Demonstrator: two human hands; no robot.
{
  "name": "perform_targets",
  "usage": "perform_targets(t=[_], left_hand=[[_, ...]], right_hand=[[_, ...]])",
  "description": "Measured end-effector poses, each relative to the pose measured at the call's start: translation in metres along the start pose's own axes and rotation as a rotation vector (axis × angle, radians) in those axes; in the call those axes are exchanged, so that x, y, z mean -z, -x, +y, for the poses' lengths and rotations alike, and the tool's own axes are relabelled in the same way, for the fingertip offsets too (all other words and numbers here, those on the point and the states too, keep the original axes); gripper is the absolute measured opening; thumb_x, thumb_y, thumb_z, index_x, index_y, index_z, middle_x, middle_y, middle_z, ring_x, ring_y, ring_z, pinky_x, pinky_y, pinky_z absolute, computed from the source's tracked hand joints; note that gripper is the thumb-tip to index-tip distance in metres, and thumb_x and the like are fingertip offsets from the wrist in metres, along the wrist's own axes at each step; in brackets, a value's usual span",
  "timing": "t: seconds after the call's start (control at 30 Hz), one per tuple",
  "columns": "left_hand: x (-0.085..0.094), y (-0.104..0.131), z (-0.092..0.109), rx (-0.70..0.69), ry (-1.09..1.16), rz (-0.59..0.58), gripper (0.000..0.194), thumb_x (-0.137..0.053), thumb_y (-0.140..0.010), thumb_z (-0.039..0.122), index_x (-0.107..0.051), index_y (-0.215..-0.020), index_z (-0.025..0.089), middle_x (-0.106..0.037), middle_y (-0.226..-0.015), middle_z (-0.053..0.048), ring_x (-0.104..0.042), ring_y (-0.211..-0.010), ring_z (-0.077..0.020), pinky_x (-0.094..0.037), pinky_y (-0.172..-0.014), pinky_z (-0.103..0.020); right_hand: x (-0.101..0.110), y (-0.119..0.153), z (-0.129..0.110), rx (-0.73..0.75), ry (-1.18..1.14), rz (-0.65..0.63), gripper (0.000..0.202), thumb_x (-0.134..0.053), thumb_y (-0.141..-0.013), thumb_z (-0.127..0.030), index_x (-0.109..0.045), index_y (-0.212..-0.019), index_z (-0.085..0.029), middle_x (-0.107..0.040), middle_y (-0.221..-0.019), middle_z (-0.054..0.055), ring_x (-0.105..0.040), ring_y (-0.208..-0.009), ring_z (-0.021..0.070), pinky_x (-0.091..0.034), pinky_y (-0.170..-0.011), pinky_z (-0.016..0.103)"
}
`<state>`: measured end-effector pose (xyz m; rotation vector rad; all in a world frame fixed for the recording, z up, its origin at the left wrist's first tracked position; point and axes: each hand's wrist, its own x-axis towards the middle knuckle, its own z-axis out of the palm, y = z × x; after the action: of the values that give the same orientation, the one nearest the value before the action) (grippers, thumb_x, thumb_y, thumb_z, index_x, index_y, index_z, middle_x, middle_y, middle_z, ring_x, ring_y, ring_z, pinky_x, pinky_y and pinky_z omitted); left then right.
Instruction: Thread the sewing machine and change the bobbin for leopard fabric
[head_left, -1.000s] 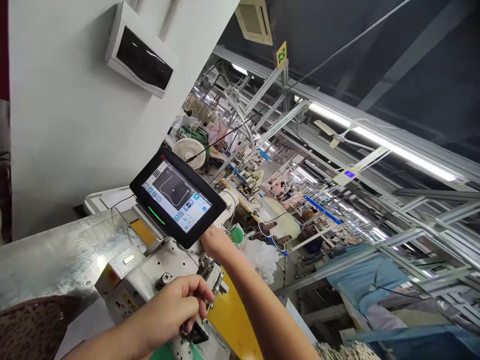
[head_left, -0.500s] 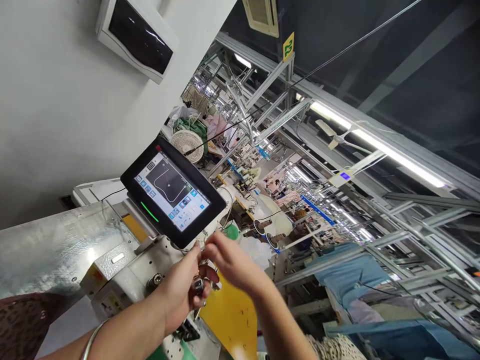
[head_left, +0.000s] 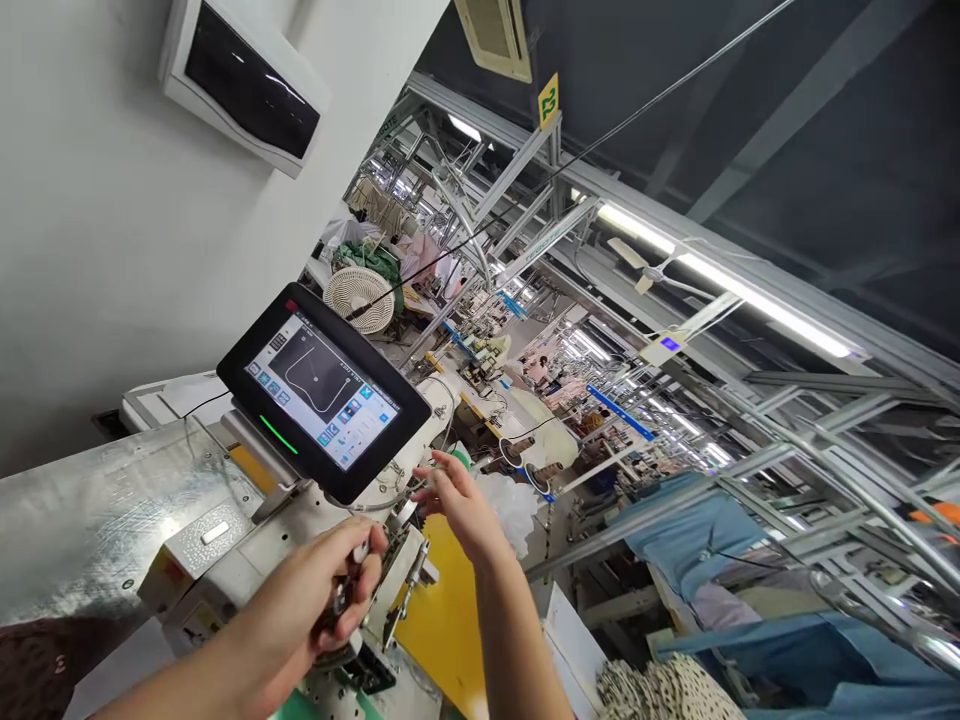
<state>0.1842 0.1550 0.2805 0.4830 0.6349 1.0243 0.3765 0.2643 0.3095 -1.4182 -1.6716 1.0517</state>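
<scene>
My left hand (head_left: 319,590) is closed around a small shiny metal object (head_left: 361,551), mostly hidden by the fingers, so its exact kind does not show. It is in front of the sewing machine head, below the touch-screen panel (head_left: 322,390). To its right, my right hand (head_left: 457,500) reaches over the machine by the metal needle-area parts (head_left: 409,575). Its fingers are loosely stretched and apart, and I see nothing held in them. A yellow plate (head_left: 442,620) lies beneath the right forearm. On the screen is a curved stitch outline.
A scratched metal tabletop (head_left: 67,520) spreads to the left, with a grey machine housing (head_left: 202,535) on it. White bunched material (head_left: 514,510) and thread cones (head_left: 546,475) are beyond my right hand. Spotted fabric (head_left: 667,690) is at the lower right. A fan (head_left: 360,298) stands behind the panel.
My hands were together below the panel and have separated. The left has drawn back toward me, still closed on the metal object; the right has opened out. The view has shifted slightly.
</scene>
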Motion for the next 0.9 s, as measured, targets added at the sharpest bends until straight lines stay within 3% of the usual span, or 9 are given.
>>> perform_targets(t=[0.07, 0.17, 0.3, 0.43, 0.6, 0.77, 0.9], left_hand=[[0.008, 0.014, 0.005, -0.012, -0.004, 0.004, 0.042, -0.062, -0.087, 0.062, -0.057, -0.094, 0.021, -0.045, -0.066, 0.005, -0.03, -0.047, -0.0048, -0.019, -0.046, -0.018], [0.016, 0.03, 0.011, -0.032, -0.017, 0.038, 0.041, -0.057, -0.092, 0.063, -0.06, -0.095, 0.022, -0.046, -0.067, 0.004, -0.032, -0.05, -0.0054, -0.024, -0.05, -0.018], [0.021, 0.035, 0.012, -0.03, -0.041, 0.068, 0.04, -0.061, -0.09, 0.061, -0.062, -0.093, 0.021, -0.047, -0.067, 0.003, -0.032, -0.049, -0.0063, -0.026, -0.049, -0.019], [0.019, 0.037, 0.012, -0.023, -0.015, 0.118, 0.048, -0.066, -0.083, 0.067, -0.063, -0.093, 0.021, -0.047, -0.065, 0.003, -0.031, -0.05, -0.0068, -0.02, -0.048, -0.018], [0.015, 0.042, 0.013, -0.024, 0.001, 0.203, 0.054, -0.074, -0.072, 0.069, -0.063, -0.088, 0.02, -0.048, -0.062, 0.003, -0.031, -0.05, -0.0064, -0.023, -0.051, -0.018], [0.033, 0.029, 0.0, 0.039, -0.033, 0.121, 0.059, -0.071, -0.073, 0.075, -0.065, -0.094, 0.021, -0.052, -0.066, 0.002, -0.034, -0.049, -0.0077, -0.022, -0.047, -0.019], [0.034, 0.025, -0.003, 0.01, -0.041, 0.104, 0.054, -0.072, -0.077, 0.071, -0.065, -0.098, 0.022, -0.052, -0.066, 0.003, -0.036, -0.05, -0.008, -0.026, -0.047, -0.018]], right_hand=[[-0.008, -0.015, 0.017, 0.028, 0.078, 0.106, 0.038, -0.055, -0.084, -0.047, -0.046, -0.109, -0.02, -0.071, -0.099, 0.011, -0.071, -0.072, 0.0201, -0.056, -0.064, 0.034], [-0.027, -0.031, 0.033, 0.111, 0.192, 0.222, 0.022, -0.052, -0.086, -0.042, -0.045, -0.093, -0.023, -0.07, -0.087, 0.009, -0.07, -0.07, 0.0222, -0.055, -0.065, 0.035], [-0.049, -0.04, 0.042, 0.303, 0.38, 0.315, 0.017, -0.053, -0.089, -0.04, -0.056, -0.091, -0.023, -0.07, -0.087, 0.007, -0.067, -0.082, 0.025, -0.052, -0.082, 0.04], [-0.056, -0.036, 0.05, 0.442, 0.446, 0.304, 0.018, -0.051, -0.091, -0.035, -0.064, -0.092, -0.022, -0.072, -0.091, 0.007, -0.067, -0.088, 0.025, -0.052, -0.085, 0.04], [-0.049, -0.026, 0.059, 0.582, 0.436, 0.253, 0.023, -0.048, -0.093, -0.023, -0.069, -0.103, -0.021, -0.076, -0.11, 0.009, -0.071, -0.105, 0.0225, -0.055, -0.095, 0.037], [-0.044, -0.019, 0.059, 0.662, 0.564, 0.188, 0.04, -0.045, -0.085, -0.005, -0.072, -0.11, -0.019, -0.072, -0.125, 0.011, -0.066, -0.121, 0.0207, -0.053, -0.105, 0.035], [-0.048, -0.016, 0.051, 0.621, 0.816, 0.145, 0.041, -0.048, -0.087, -0.003, -0.071, -0.118, -0.016, -0.071, -0.127, 0.013, -0.065, -0.121, 0.0269, -0.053, -0.104, 0.044]])
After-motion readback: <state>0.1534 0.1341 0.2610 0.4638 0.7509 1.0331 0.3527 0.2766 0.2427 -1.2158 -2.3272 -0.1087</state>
